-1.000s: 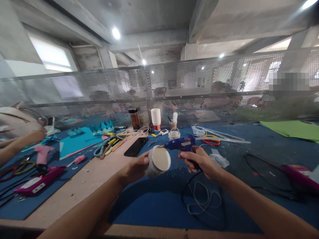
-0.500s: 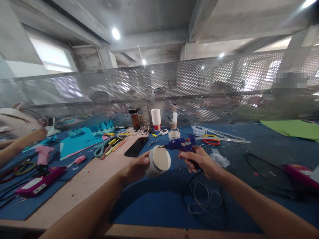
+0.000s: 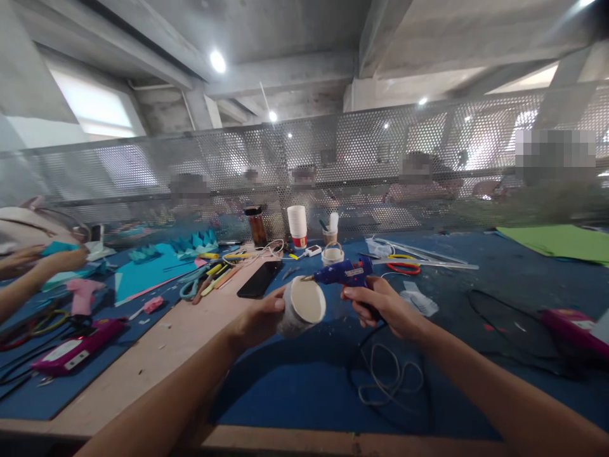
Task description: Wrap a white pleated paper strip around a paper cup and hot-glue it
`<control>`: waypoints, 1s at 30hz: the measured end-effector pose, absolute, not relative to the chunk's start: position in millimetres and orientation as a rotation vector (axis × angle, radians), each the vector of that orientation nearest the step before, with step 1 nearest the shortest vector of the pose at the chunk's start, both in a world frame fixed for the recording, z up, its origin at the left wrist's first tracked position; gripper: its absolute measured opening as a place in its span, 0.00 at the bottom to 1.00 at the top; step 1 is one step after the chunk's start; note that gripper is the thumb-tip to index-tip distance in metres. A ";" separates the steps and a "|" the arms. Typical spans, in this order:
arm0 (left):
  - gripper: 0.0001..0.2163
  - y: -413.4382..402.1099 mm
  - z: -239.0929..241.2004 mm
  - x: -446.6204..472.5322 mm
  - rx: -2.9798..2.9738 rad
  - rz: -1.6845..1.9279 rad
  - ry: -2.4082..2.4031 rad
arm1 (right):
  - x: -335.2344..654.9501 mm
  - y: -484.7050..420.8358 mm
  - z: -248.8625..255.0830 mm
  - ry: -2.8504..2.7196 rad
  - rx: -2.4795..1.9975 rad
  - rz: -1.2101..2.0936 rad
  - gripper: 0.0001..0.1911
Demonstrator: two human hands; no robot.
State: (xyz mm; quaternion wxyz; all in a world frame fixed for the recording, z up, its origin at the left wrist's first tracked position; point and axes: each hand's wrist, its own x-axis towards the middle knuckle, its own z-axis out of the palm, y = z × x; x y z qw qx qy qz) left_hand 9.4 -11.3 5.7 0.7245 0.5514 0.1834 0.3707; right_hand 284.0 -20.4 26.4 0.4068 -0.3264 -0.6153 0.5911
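Observation:
My left hand (image 3: 264,315) is closed around the side of a paper cup (image 3: 295,325) with a greyish outer wrap and a pale inside. The cup is tilted, its mouth turned up and to the right. In my right hand (image 3: 380,304) is a blue hot glue gun (image 3: 345,274), fingers wrapped round its handle. The gun points left, and its nozzle meets the cup's upper rim; whether it touches I cannot tell. A clear glue stick (image 3: 440,263) sticks out behind the gun. Below my right hand lies a coiled cord (image 3: 387,381).
Behind the cup are a black phone (image 3: 259,279), a small handled bucket (image 3: 332,256), stacked paper cups (image 3: 297,223) and a jar (image 3: 257,227). Red-handled pliers (image 3: 404,268) lie behind the gun. At left, a co-worker's hands (image 3: 66,261) hold blue paper near a pink glue gun (image 3: 83,295).
My hands, the cup and the glue gun keep nearly the same pose. At left, the co-worker's second hand and a piece of blue paper have come into view.

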 end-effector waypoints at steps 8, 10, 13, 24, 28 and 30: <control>0.28 -9.5 2.7 7.6 1.186 0.831 0.431 | 284.7 -21.9 27.1 -1.557 -0.818 1.488 0.16; 0.28 -9.9 3.4 7.8 1.190 0.829 0.425 | 284.9 -22.7 27.7 -1.561 -0.822 1.489 0.16; 0.28 -11.1 5.2 8.3 1.199 0.832 0.414 | 285.0 -23.7 28.7 -1.563 -0.822 1.484 0.16; 0.27 -8.2 2.8 7.0 1.201 0.834 0.379 | 286.2 -22.8 27.9 -1.549 -0.813 1.516 0.16; 0.26 -6.5 2.5 6.8 1.202 0.813 0.337 | 287.0 -23.1 28.1 -1.556 -0.788 1.530 0.15; 0.26 -5.4 2.3 5.9 1.199 0.814 0.342 | 287.1 -23.5 28.0 -1.559 -0.770 1.540 0.15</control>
